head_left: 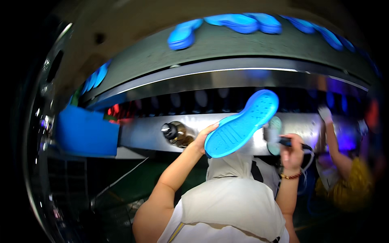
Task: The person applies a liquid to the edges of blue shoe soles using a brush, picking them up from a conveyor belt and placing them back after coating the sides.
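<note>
My left hand (201, 139) grips a bright blue shoe sole (242, 125) by its heel end, tilted with its grooved, dimpled face showing. To the right, my right hand (292, 154) is closed round a black-handled tool (285, 141) with a blurred pale head, its exact kind unclear. A light cord hangs beside that hand. Under the tool's head, a pale green sole-shaped piece (275, 146) lies on the metal ledge (227, 118). A clear bottle (183, 135) with a black top and brownish contents stands left of my left hand.
Beyond the ledge runs a grey-green conveyor belt (150, 60) carrying several blue soles (233, 22). A blue bin (87, 131) stands at the left. On the right, a co-worker's pale-covered hand (325, 114) reaches over the ledge, near yellow clothing (352, 186).
</note>
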The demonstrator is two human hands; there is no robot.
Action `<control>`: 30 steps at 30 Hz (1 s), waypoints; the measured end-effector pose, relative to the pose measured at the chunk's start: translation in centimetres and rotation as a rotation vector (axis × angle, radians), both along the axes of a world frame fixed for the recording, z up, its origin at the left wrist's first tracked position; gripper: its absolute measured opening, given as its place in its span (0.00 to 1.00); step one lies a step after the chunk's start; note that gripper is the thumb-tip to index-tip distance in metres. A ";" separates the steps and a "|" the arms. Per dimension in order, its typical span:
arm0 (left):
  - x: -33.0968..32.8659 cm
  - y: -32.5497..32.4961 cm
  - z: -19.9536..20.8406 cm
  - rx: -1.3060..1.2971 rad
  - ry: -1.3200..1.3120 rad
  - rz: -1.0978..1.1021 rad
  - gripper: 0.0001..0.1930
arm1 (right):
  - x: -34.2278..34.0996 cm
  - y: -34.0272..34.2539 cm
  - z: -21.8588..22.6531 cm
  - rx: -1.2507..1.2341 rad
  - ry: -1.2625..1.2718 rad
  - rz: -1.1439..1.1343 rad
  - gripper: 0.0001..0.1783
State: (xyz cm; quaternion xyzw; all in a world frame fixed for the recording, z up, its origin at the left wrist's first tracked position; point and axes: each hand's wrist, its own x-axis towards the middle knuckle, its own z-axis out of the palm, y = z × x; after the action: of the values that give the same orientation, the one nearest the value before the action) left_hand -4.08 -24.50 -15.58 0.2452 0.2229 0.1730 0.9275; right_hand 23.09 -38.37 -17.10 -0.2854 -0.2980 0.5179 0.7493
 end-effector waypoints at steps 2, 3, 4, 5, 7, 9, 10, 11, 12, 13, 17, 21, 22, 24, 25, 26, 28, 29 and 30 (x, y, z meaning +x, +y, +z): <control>-2.6 0.3 0.9 0.033 -0.186 0.110 0.32 | 0.9 0.3 -0.9 0.046 0.197 -0.053 0.17; -4.0 0.3 1.5 0.048 -0.280 0.156 0.32 | 0.6 0.5 -1.1 0.028 0.209 -0.060 0.17; -5.2 0.3 2.2 0.067 -0.379 0.195 0.33 | 0.3 0.7 -1.2 0.013 0.216 -0.071 0.17; -5.8 0.8 5.0 0.173 -0.433 0.245 0.34 | -0.1 0.8 -1.4 -0.014 0.221 -0.057 0.17; -9.6 4.7 6.3 0.315 -0.329 0.488 0.38 | -0.9 1.1 -2.3 -0.069 0.235 -0.038 0.17; -10.9 7.9 11.2 0.617 -0.525 0.339 0.37 | -1.9 1.7 -2.4 -0.104 0.312 -0.016 0.16; -13.8 10.9 11.2 0.724 -0.587 0.291 0.35 | -2.4 1.9 -2.3 -0.121 0.325 0.015 0.15; -15.8 13.2 11.6 0.538 -0.701 0.485 0.35 | -2.6 2.1 -2.2 -0.123 0.318 0.030 0.15; -17.1 15.3 11.8 0.346 -0.810 0.666 0.35 | -2.8 2.2 -2.1 -0.151 0.316 0.024 0.15; -18.3 17.4 11.8 0.148 -0.813 0.941 0.35 | -2.8 2.2 -2.1 -0.158 0.319 0.026 0.14; -12.5 19.4 13.4 0.440 -0.099 1.197 0.33 | -3.2 2.0 -2.2 -0.215 0.328 -0.060 0.13; -4.7 22.2 14.4 1.842 1.246 0.824 0.32 | -3.0 1.5 -2.4 -0.263 0.276 -0.114 0.14; -2.4 22.7 14.9 2.083 1.617 0.670 0.35 | -2.8 1.4 -2.6 -0.280 0.260 -0.134 0.15; 1.1 23.5 16.0 1.979 1.863 0.290 0.38 | -2.9 1.0 -3.0 -0.297 0.296 -0.184 0.14; 1.5 25.1 15.8 1.843 1.845 0.090 0.42 | -3.1 0.7 -2.9 -0.289 0.328 -0.182 0.13; 2.4 26.1 15.6 1.940 1.932 0.112 0.45 | -3.2 0.5 -2.6 -0.276 0.360 -0.187 0.11; 4.3 27.2 15.0 2.067 1.833 0.075 0.45 | -3.4 -0.1 -2.0 -0.306 0.384 -0.210 0.12; 5.8 27.5 14.6 2.130 1.778 0.061 0.45 | -3.3 -0.3 -2.0 -0.319 0.396 -0.226 0.12; 7.6 27.7 14.2 2.179 1.736 0.058 0.44 | -3.3 -0.4 -2.0 -0.331 0.410 -0.240 0.12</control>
State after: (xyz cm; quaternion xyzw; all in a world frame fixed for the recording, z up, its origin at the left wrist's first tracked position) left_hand 3.48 3.20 -1.38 0.8588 0.4799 0.0707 -0.1649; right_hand 19.80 -38.78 -19.10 -0.3263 -0.0162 0.5141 0.7931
